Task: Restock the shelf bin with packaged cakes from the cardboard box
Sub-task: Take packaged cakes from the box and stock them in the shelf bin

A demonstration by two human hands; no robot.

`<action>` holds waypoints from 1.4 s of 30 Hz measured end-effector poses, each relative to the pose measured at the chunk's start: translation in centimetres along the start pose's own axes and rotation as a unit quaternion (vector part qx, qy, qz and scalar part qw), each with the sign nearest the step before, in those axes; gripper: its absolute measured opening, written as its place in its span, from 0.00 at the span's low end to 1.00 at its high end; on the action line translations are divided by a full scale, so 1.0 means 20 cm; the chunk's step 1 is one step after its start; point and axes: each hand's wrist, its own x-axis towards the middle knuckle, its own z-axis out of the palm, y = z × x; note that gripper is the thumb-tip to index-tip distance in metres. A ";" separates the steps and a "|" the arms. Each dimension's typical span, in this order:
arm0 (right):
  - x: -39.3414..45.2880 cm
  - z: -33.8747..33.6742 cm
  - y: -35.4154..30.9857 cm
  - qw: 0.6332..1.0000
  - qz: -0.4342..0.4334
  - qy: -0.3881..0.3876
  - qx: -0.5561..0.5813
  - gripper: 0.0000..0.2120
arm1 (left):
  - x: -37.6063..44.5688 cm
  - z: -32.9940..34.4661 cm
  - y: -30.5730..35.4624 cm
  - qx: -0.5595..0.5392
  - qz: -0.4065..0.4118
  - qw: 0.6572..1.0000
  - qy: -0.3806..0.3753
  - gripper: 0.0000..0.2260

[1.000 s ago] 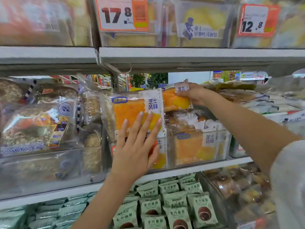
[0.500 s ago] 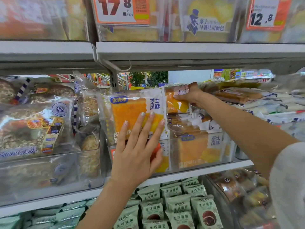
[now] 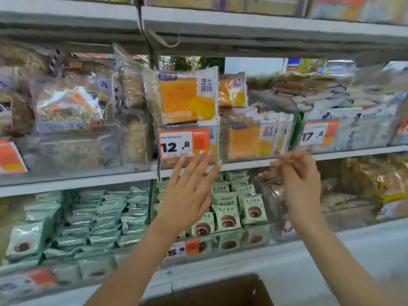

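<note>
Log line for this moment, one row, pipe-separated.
left hand: open, fingertips by price tag | right hand: empty, below clear bin | front cake pack: upright in bin | cardboard box: below

The person's left hand (image 3: pixel 187 196) and right hand (image 3: pixel 298 180) are bare, with pale polished fingernails and bare forearms, no sleeves visible.

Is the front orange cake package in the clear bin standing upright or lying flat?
Upright. The front cake package stands on edge, facing outward, rising above the clear bin front wall; neither hand touches it.
</note>
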 end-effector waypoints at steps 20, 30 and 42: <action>-1.43 -0.20 1.52 0.503 0.340 -0.592 -0.530 0.29 | -1.89 0.06 0.90 -0.248 -0.406 0.602 -0.641 0.15; -1.39 -0.15 2.03 0.376 0.147 -0.623 -0.670 0.47 | -1.95 0.19 0.88 -0.267 -0.514 0.540 -0.611 0.14; -1.50 -0.29 1.91 0.681 0.306 -0.448 -0.492 0.51 | -2.02 0.24 0.96 -0.356 -0.599 0.450 -0.559 0.15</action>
